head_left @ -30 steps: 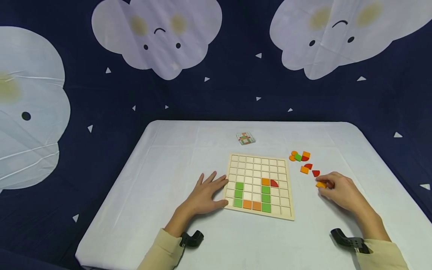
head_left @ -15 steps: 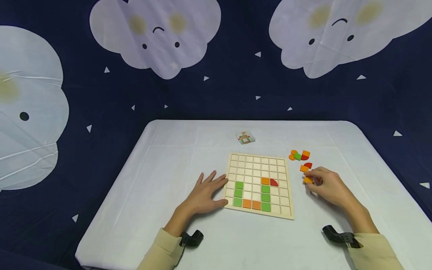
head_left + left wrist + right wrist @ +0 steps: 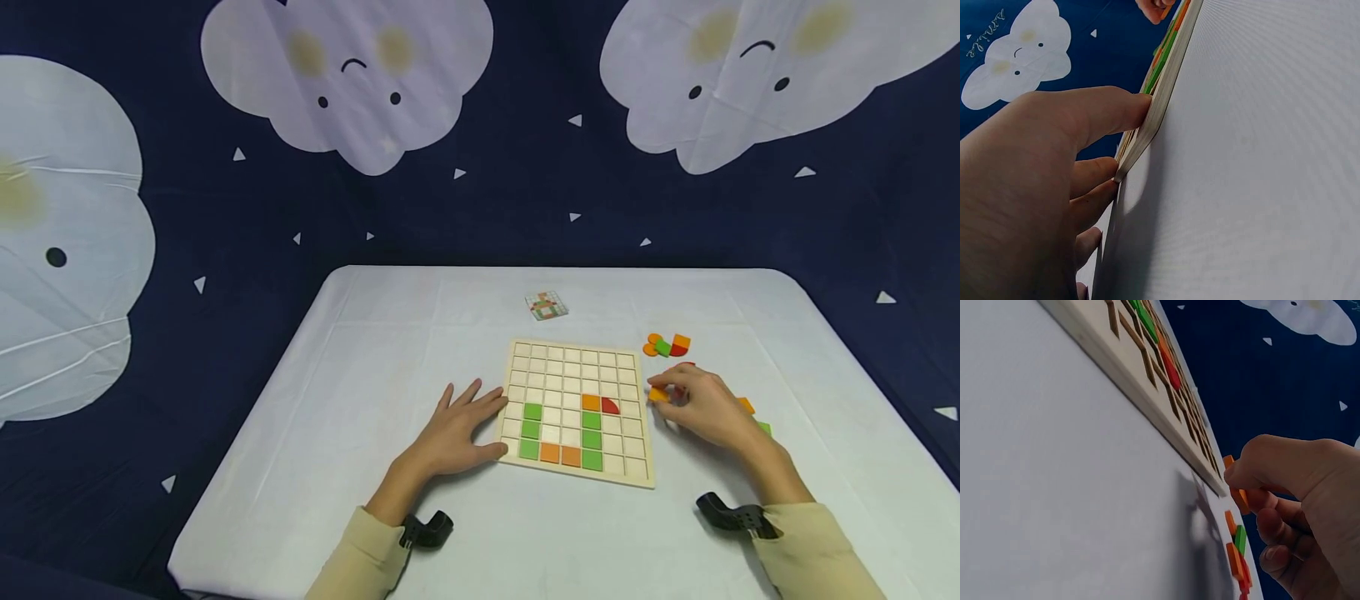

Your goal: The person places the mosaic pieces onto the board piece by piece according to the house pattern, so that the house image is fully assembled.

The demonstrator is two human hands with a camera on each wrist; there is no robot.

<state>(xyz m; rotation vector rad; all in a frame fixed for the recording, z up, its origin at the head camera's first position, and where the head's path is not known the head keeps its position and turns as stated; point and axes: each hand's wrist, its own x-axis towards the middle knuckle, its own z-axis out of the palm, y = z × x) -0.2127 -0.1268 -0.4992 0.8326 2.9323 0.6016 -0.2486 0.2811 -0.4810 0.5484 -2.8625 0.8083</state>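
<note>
- One dark blue cloth, printed with pale clouds and small triangles, hangs beyond both hands.
- The table beneath the hands has a white cover with faint creases; it looks smooth enough for the board to slide if bumped.
- The square wooden board lies flat between the hands. A knock from the right could twist it, since only the left hand steadies it.
- The left hand is spread, thumb and fingertips on the board's edge; leaning harder there might shove it.
- The right hand, just beside the board's other edge, pinches an orange tile. Coming in low, it could brush the red quarter-circle from its cell.
- The patterned card lies beyond the hands; its small print could invite a miscount.
- Loose pieces sit beyond the right hand, others partly hidden behind it; a dragging wrist might scatter them.
- The held tile is thin, so a fingertip slip could leave it tilted across a ridge.
</note>
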